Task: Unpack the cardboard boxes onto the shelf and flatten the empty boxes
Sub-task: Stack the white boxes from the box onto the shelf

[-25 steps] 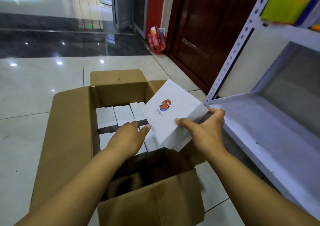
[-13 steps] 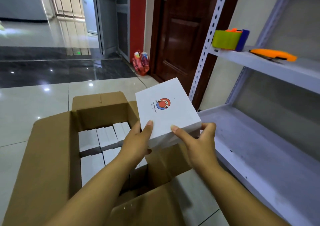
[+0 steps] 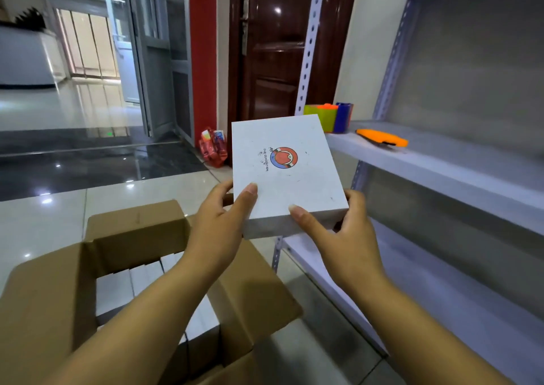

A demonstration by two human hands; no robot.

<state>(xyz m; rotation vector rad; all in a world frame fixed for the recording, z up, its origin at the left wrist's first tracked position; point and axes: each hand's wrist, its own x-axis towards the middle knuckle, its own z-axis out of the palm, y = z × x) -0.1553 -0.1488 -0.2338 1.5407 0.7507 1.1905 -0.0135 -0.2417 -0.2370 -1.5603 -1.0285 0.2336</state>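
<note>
White box [image 3: 287, 175] at centre frame, held up off the open cardboard box [image 3: 141, 231] at lower left; left hand [image 3: 217, 222] and right hand [image 3: 347, 234] grip its near corners, fingers clamped, beside the shelf [image 3: 441, 302].

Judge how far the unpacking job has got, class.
Done: the cardboard box is open. In hand: the left hand and right hand hold one white box beside the shelf. Left: more white boxes remain inside; the shelves show none; flattening is not yet begun.
</note>
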